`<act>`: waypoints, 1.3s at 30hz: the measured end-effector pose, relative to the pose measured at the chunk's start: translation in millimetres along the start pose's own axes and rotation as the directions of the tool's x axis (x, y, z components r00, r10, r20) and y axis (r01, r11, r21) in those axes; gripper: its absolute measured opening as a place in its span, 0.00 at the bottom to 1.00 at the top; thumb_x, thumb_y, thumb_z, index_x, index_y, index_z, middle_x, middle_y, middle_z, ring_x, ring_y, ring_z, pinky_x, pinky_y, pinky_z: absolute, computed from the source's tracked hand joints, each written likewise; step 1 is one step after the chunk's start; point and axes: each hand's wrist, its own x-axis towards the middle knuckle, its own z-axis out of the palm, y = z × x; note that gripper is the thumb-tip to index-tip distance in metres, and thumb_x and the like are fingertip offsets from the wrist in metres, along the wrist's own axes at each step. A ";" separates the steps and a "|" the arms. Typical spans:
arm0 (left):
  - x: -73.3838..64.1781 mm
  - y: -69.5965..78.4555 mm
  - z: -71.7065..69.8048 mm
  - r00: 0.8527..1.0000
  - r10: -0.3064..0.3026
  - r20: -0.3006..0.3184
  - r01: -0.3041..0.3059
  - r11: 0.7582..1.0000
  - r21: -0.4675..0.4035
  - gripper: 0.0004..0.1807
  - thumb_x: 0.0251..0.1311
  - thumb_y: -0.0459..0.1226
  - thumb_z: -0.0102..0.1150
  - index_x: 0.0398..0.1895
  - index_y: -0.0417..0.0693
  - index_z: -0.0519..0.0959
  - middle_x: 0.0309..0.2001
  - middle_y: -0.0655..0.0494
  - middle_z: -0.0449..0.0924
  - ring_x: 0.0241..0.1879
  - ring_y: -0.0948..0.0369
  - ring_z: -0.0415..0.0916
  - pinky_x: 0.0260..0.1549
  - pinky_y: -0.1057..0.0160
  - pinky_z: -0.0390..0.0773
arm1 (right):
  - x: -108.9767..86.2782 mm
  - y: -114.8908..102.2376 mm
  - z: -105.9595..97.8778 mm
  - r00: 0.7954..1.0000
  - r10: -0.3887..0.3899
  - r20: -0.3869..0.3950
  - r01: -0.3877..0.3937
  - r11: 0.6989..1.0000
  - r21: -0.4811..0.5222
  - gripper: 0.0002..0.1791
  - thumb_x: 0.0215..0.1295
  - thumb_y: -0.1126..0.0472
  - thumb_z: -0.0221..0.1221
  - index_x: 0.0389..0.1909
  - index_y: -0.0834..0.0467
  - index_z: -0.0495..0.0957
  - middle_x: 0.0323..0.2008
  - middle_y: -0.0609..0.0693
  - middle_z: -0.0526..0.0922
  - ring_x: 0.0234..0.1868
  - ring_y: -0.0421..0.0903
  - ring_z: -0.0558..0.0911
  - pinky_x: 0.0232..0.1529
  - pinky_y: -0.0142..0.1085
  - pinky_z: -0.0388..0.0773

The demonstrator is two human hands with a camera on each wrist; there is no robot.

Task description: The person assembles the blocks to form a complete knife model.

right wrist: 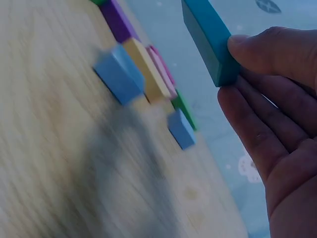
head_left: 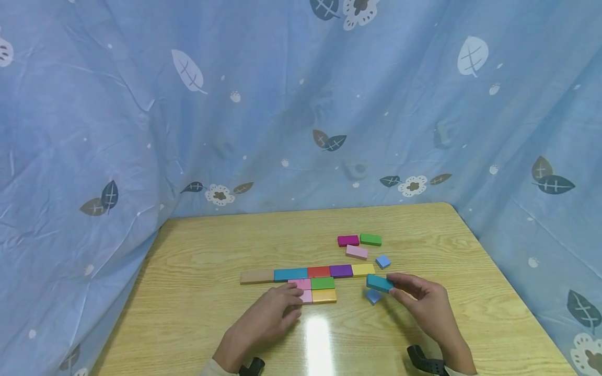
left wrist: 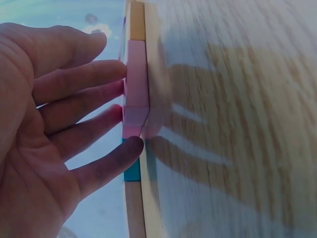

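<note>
My right hand (head_left: 425, 303) pinches one end of a teal block (head_left: 379, 283) between thumb and fingers, holding it above the table. A small blue block (head_left: 373, 296) lies just below it. My left hand (head_left: 270, 313) has its fingers spread against the pink blocks (left wrist: 137, 74) at the left end of a short double row. Beside these lie a green block (head_left: 322, 283) and an orange-yellow block (head_left: 324, 296). Behind runs a long row of tan (head_left: 256, 277), blue (head_left: 290, 274), red (head_left: 319, 272), purple (head_left: 340, 271) and yellow (head_left: 363, 269) blocks.
Behind the long row lie loose magenta (head_left: 348, 241), green (head_left: 371, 239) and pink (head_left: 356, 252) blocks, with another small blue block (head_left: 383, 261) nearby. A blue patterned curtain (head_left: 301, 104) hangs behind the wooden table (head_left: 202, 240) and along its sides.
</note>
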 end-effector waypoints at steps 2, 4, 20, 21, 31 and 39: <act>0.4 -0.4 -0.3 1.000 0.003 0.001 -0.003 1.000 0.002 0.15 0.77 0.39 0.63 0.59 0.47 0.90 0.70 0.53 0.84 0.76 0.49 0.75 0.78 0.45 0.75 | -1.1 -4.5 5.5 1.000 0.001 0.020 -0.001 1.000 0.014 0.17 0.69 0.72 0.71 0.57 0.61 0.89 0.54 0.58 0.93 0.55 0.27 0.87 0.56 0.22 0.86; 0.5 -0.4 -0.7 1.000 0.011 -0.002 -0.011 1.000 0.005 0.14 0.77 0.38 0.63 0.59 0.46 0.90 0.69 0.53 0.85 0.76 0.48 0.76 0.77 0.45 0.75 | -2.5 -8.6 11.5 0.999 -0.002 0.040 0.001 1.000 0.029 0.16 0.69 0.71 0.71 0.56 0.60 0.89 0.54 0.57 0.93 0.55 0.29 0.88 0.56 0.22 0.86; 0.4 1.0 -2.5 1.000 0.000 0.005 0.000 1.000 -0.001 0.14 0.77 0.36 0.62 0.59 0.46 0.90 0.69 0.54 0.85 0.76 0.49 0.76 0.78 0.46 0.75 | -11.2 -23.5 72.0 0.980 -0.059 0.190 0.052 0.998 0.045 0.15 0.66 0.65 0.76 0.53 0.56 0.92 0.50 0.45 0.94 0.53 0.38 0.91 0.55 0.33 0.90; 0.4 1.0 -2.5 1.000 -0.003 0.006 0.003 1.000 -0.002 0.15 0.77 0.36 0.62 0.59 0.46 0.90 0.69 0.54 0.85 0.76 0.49 0.76 0.78 0.46 0.75 | -11.7 -25.2 75.3 0.977 -0.070 0.203 0.062 0.997 0.045 0.15 0.66 0.65 0.76 0.52 0.55 0.92 0.50 0.45 0.94 0.54 0.39 0.91 0.55 0.33 0.91; 0.7 0.3 -2.7 1.000 0.015 0.000 -0.015 1.000 -0.007 0.14 0.76 0.36 0.63 0.59 0.46 0.90 0.68 0.54 0.85 0.76 0.49 0.76 0.77 0.45 0.75 | -12.9 -36.2 109.2 0.949 -0.140 0.283 0.159 0.986 -0.045 0.15 0.65 0.66 0.76 0.50 0.51 0.93 0.49 0.43 0.94 0.53 0.40 0.91 0.55 0.36 0.91; 0.0 0.6 -3.1 0.999 0.028 -0.015 -0.028 1.000 -0.001 0.14 0.74 0.33 0.63 0.58 0.44 0.90 0.67 0.53 0.86 0.75 0.49 0.77 0.77 0.46 0.75 | -13.1 -42.1 130.1 0.929 -0.186 0.320 0.206 0.978 -0.030 0.17 0.63 0.72 0.72 0.51 0.57 0.92 0.49 0.45 0.94 0.51 0.37 0.90 0.53 0.36 0.91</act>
